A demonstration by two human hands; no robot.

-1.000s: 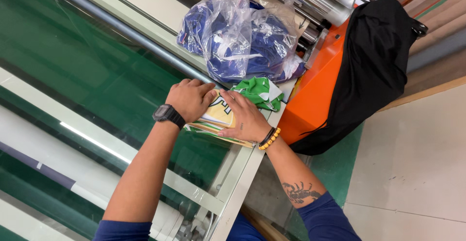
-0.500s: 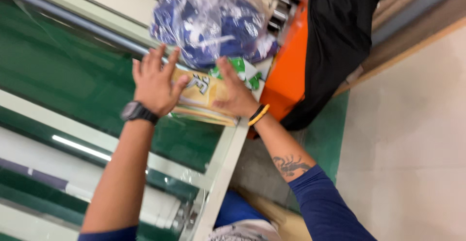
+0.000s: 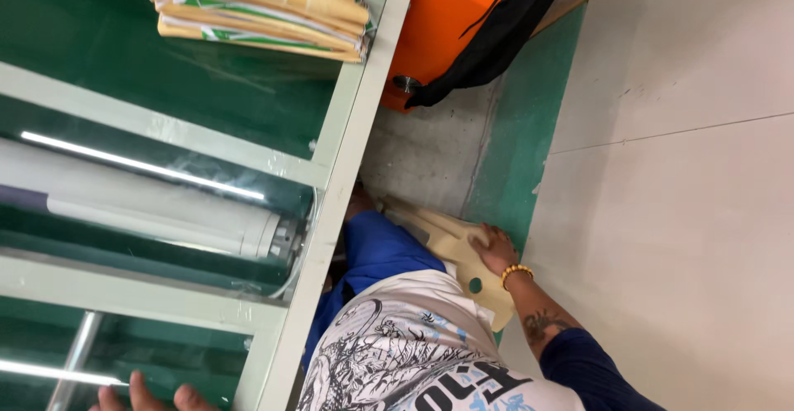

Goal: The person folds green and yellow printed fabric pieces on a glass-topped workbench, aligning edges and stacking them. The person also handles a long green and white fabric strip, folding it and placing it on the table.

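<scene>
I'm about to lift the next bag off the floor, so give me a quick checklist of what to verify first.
1. Right hand on the tan bag by the floor: ok, it rests on it.
2. Firm grip on that bag: cannot tell, fingers are partly hidden.
3. Left hand free: ok, only fingertips show, resting on the table edge.
4. Stack of folded bags lying tidy on the table: ok.
5. Room beside the stack: ok, green surface is bare below it.
6. Orange machine with black cloth apart from the hand: ok.
</scene>
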